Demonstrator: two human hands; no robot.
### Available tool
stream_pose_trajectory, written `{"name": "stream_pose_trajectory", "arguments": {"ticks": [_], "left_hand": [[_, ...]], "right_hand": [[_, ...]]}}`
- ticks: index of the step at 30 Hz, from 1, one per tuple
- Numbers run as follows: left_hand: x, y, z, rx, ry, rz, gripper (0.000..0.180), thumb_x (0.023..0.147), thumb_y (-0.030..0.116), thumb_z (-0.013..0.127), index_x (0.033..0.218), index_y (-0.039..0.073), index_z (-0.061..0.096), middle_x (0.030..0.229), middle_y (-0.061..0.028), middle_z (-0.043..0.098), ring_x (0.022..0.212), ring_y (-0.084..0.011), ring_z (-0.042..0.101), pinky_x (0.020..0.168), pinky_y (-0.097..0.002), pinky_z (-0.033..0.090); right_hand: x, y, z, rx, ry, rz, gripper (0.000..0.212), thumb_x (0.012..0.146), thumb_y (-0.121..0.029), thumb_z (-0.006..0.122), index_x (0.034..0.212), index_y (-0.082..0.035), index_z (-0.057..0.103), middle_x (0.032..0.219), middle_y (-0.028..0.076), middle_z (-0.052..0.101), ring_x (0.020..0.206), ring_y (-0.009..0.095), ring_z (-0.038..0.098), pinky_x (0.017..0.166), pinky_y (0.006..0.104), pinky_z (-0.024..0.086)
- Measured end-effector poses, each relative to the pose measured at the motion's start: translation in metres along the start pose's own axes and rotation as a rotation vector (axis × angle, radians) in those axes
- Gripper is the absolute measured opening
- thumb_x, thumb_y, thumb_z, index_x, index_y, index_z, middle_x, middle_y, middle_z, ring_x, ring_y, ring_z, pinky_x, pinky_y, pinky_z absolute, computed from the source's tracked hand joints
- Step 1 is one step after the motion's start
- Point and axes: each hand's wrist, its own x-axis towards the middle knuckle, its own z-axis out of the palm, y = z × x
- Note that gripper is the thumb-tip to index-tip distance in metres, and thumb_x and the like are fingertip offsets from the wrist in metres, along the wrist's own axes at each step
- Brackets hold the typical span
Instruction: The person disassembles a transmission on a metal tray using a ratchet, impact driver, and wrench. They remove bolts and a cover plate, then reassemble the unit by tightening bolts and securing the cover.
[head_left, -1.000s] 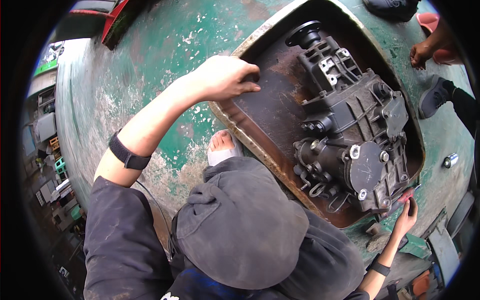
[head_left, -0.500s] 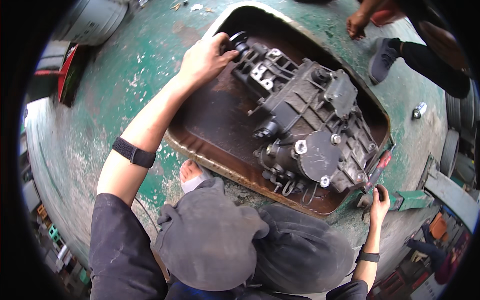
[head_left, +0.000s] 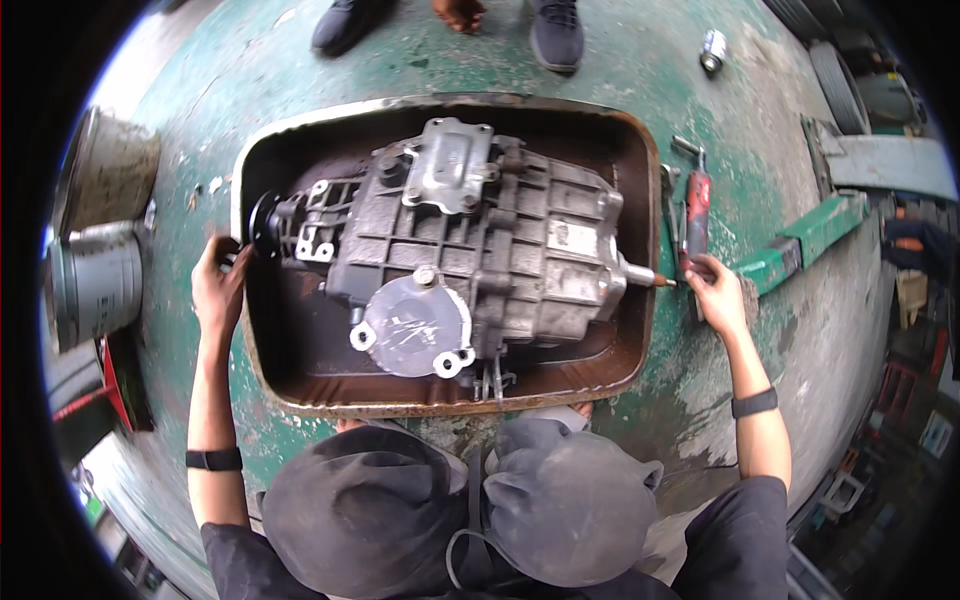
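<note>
A grey metal gearbox (head_left: pixel 520 245) lies in a rusty brown tray (head_left: pixel 330 408), with a round cover plate (head_left: pixel 420 325) facing me. Its black flange (head_left: pixel 264 225) sits beside the tray's left wall. The curled fingers of my left hand (head_left: pixel 220 285) reach over that wall to the flange's lower edge; fingertip contact is partly hidden. At the opposite end, the thin shaft (head_left: pixel 645 274) sticks out over the right wall. My right hand (head_left: pixel 718 297) is just beyond its tip, fingers bent round the lower handle of a red power ratchet (head_left: pixel 697 215) on the floor.
A green steel leg (head_left: pixel 805 245) crosses the floor at right. Near the far right lies a small can (head_left: pixel 713 50). Pails (head_left: pixel 95 285) stand at left. Another person's shoes (head_left: pixel 557 35) and hand (head_left: pixel 460 14) are beyond the tray. My knees (head_left: pixel 370 510) are close to its near edge.
The view has turned, so the tray now lies level before me. My left hand stays by the flange. My right hand is now closer to the shaft tip and the power ratchet.
</note>
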Motion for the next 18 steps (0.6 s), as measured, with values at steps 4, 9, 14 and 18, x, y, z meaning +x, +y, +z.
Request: {"name": "stream_pose_trajectory", "arguments": {"ticks": [4,9,14,18], "left_hand": [[-0.014,-0.021,-0.018,0.05,-0.021,-0.063,0.02,0.089,0.014,0.068,0.099,-0.001,0.059,0.084,-0.0091,0.065,0.076,-0.0137,0.058,0.072,-0.0281,0.047],[-0.034,-0.043,-0.049,0.1,-0.097,-0.208,0.021,0.093,0.018,0.065,0.097,-0.002,0.064,0.081,-0.0075,0.067,0.072,-0.0121,0.057,0.07,-0.0271,0.047],[-0.046,-0.042,-0.075,0.22,-0.118,-0.267,0.021,0.093,0.019,0.065,0.098,-0.001,0.065,0.081,-0.0074,0.067,0.073,-0.0116,0.058,0.069,-0.0268,0.047],[-0.046,-0.028,-0.078,0.225,-0.129,-0.243,0.021,0.094,0.019,0.065,0.098,-0.001,0.065,0.081,-0.0073,0.067,0.073,-0.0111,0.058,0.069,-0.026,0.048]], "right_hand": [[0.026,0.011,0.003,-0.062,-0.011,0.012,0.033,0.083,-0.016,0.069,0.112,0.0,0.065,0.098,0.015,0.072,0.092,0.024,0.07,0.084,0.0343,0.053],[0.049,-0.006,0.012,0.053,-0.084,-0.048,0.031,0.085,-0.018,0.069,0.11,0.001,0.067,0.096,0.014,0.072,0.089,0.018,0.068,0.083,0.0313,0.053],[0.053,-0.022,0.019,0.163,-0.133,-0.079,0.028,0.081,-0.019,0.07,0.103,-0.001,0.069,0.094,0.015,0.072,0.089,0.026,0.07,0.082,0.0348,0.053],[0.053,-0.019,0.022,0.166,-0.142,-0.057,0.028,0.079,-0.019,0.072,0.103,-0.005,0.07,0.091,0.011,0.073,0.086,0.024,0.07,0.08,0.0345,0.053]]}}
